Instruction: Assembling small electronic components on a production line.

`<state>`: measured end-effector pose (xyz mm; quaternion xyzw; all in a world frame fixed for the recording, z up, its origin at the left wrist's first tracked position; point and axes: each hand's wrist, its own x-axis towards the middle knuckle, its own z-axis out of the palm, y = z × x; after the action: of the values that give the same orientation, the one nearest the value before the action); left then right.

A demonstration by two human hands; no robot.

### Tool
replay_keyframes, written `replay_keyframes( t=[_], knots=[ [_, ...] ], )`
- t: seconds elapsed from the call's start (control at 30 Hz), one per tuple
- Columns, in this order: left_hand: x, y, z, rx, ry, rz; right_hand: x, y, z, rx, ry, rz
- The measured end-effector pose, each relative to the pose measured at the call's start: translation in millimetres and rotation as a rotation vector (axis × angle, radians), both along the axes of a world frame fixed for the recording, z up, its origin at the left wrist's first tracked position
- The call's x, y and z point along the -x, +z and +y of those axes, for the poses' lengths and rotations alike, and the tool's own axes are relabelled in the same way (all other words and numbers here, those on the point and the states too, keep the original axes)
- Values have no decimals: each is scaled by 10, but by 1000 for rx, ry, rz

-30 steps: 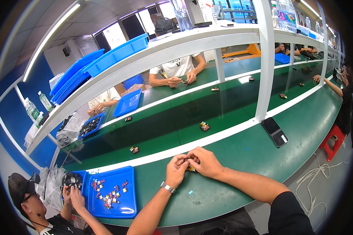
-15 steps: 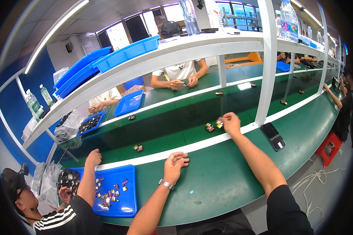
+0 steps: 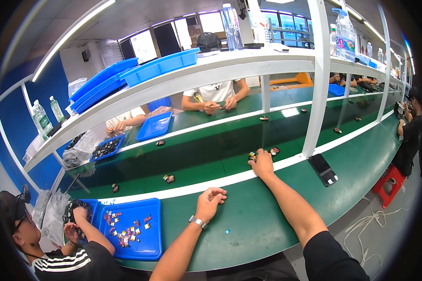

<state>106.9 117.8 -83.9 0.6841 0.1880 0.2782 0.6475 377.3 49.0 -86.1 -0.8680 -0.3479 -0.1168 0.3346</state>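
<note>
My right hand [image 3: 262,165] reaches over the white rail onto the dark green belt. Its thumb and fingers close around a small electronic part [image 3: 252,156] with yellow and dark red on it; the fingertips are partly hidden. A similar part [image 3: 275,151] lies just right of those fingers. My left hand [image 3: 211,202], with a metal watch at its wrist, rests by the green table's [image 3: 258,220] far edge, fingers loosely bent, thumb apart, nothing seen in it. Left of that forearm a blue tray [image 3: 154,229] holds several small red, yellow and white parts.
A black phone [image 3: 322,169] lies right of my right arm. Other small parts [image 3: 169,178] are spread along the belt. At left a co-worker's hand [image 3: 81,215] dips into a bin of black pieces. A white post [image 3: 317,93] holds up the shelf [image 3: 248,61].
My right hand has come down among the belt parts; the part it pinched no longer shows in its fingertips. The co-worker's arm has drawn back from the belt, where another part now lies.
</note>
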Motion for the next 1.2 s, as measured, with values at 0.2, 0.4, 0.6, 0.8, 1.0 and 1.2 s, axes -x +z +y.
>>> replay_keyframes(
  t=[0.2, 0.4, 0.6, 0.8, 1.0, 1.2],
  knots=[
    [93, 28, 66, 162, 80, 21, 552, 178, -268, -238, 682, 320],
    [167, 182, 149, 427, -402, 148, 1133, 516, -655, -78, 1056, 284],
    [132, 228, 35, 410, -266, 71, 1066, 402, -648, -147, 1080, 141],
    [81, 188, -46, 377, -214, 1, 1074, 359, -666, -144, 993, -59],
    [48, 142, -94, 289, -210, 47, 1075, 375, -655, -117, 1048, -76],
    [49, 130, -77, 311, -221, 20, 1115, 306, -626, -134, 1010, -112]
  ],
)
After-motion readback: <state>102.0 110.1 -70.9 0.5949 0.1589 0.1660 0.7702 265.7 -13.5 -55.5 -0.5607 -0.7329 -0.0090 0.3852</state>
